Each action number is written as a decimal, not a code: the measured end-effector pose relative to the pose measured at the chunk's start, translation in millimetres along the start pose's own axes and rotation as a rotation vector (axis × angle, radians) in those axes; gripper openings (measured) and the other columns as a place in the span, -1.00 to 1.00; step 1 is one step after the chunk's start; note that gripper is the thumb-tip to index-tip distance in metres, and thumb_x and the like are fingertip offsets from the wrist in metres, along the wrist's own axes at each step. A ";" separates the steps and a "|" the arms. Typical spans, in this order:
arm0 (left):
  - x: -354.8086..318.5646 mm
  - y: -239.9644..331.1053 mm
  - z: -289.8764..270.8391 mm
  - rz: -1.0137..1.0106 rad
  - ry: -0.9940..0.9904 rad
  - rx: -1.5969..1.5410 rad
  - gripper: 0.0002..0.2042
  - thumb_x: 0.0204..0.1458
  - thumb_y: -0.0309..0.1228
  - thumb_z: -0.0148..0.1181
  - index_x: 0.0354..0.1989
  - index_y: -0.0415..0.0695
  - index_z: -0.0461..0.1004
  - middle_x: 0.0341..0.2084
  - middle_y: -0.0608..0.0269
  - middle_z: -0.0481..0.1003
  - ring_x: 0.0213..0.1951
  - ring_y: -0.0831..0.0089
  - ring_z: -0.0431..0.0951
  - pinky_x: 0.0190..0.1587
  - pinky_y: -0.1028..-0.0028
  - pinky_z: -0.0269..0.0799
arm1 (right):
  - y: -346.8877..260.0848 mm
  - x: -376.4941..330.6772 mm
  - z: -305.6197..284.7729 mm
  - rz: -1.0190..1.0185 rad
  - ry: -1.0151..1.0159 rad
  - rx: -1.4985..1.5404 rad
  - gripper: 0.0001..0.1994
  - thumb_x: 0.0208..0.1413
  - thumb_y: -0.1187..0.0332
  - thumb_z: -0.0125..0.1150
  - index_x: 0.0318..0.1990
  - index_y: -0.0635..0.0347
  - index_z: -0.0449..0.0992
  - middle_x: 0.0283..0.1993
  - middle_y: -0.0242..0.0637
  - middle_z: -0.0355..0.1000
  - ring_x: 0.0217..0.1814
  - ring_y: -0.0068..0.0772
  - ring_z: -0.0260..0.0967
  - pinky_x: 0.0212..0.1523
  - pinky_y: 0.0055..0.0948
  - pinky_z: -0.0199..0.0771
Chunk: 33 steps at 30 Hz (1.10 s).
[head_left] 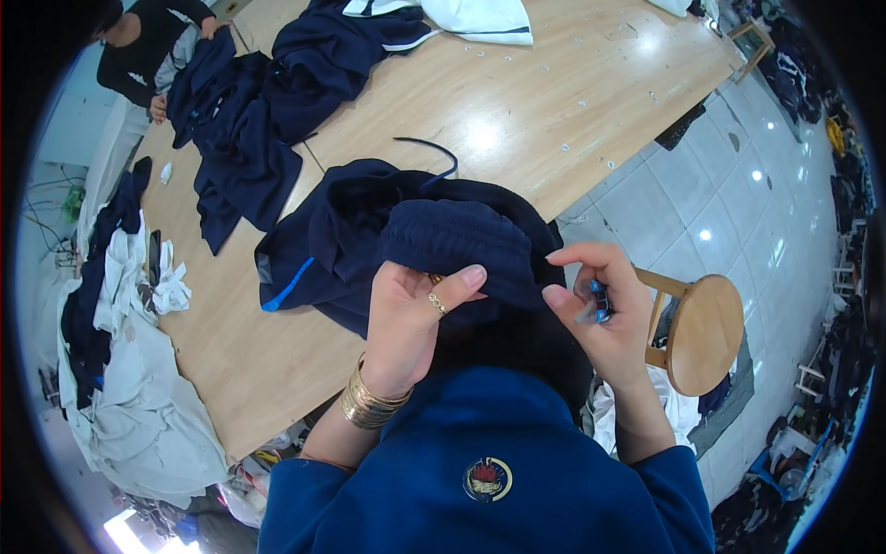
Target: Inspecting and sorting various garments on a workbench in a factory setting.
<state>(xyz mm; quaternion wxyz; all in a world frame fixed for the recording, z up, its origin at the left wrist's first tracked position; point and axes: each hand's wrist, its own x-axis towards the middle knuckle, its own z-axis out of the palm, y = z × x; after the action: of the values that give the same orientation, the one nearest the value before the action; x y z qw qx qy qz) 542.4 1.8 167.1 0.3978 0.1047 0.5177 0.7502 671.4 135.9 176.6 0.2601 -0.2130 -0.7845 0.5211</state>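
A navy garment [341, 217] with a gathered elastic band [457, 235] lies bunched over the near table edge. My left hand [406, 314] is closed on that band, its thumb across the near side and the other fingers under the cloth. At the band's right end, my right hand [609, 305] has its thumb and index finger apart, close to the cloth; whether they touch it I cannot tell. Curled fingers of that hand hold a small blue-and-black tool [600, 302] that looks like thread snips, partly hidden in the palm. A dark cord [434, 148] curves out beyond the garment.
The wooden table [517, 120] stretches ahead. Across it a co-worker [148, 55] handles more navy garments [231, 120]. White cloth [138, 369] hangs over the left edge; a white garment [480, 18] lies far off. A round wooden stool [706, 332] stands on the tiled floor [683, 194] at right.
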 end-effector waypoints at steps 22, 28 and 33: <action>-2.1 9.8 0.7 -0.090 -0.064 0.003 -0.64 -0.15 -0.60 0.22 -0.12 -0.25 0.32 -0.25 0.13 0.45 -0.23 0.41 0.49 -0.16 0.43 0.45 | -2.3 -1.3 2.4 0.012 -0.069 -0.152 -0.70 -0.15 0.38 0.26 -0.21 0.17 0.37 -0.40 -0.42 0.30 -0.45 -0.62 0.15 -0.38 -0.68 0.16; -1.1 7.1 -1.8 -0.045 -0.092 0.058 -0.61 -0.19 -0.64 0.24 -0.13 -0.24 0.31 -0.26 0.15 0.44 -0.22 0.42 0.46 -0.13 0.49 0.38 | 2.9 0.2 -0.2 -0.196 -0.095 -0.431 -0.63 -0.18 0.06 0.28 -0.33 0.14 0.42 -0.50 -0.40 0.31 -0.51 -0.48 0.17 -0.40 -0.47 0.05; -1.2 7.6 0.5 -0.015 -0.096 0.064 -0.63 -0.20 -0.65 0.24 -0.16 -0.24 0.33 -0.27 0.15 0.44 -0.24 0.42 0.47 -0.15 0.50 0.39 | 0.5 2.3 2.0 -0.298 -0.045 -0.583 -0.68 -0.14 0.06 0.23 -0.41 0.12 0.43 -0.57 -0.43 0.27 -0.54 -0.45 0.15 -0.45 -0.44 0.00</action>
<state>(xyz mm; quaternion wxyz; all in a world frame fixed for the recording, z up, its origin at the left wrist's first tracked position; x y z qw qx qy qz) 539.8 0.2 174.2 0.4243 0.1495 0.5223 0.7244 668.5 136.0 175.9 0.2442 -0.1500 -0.9287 0.2352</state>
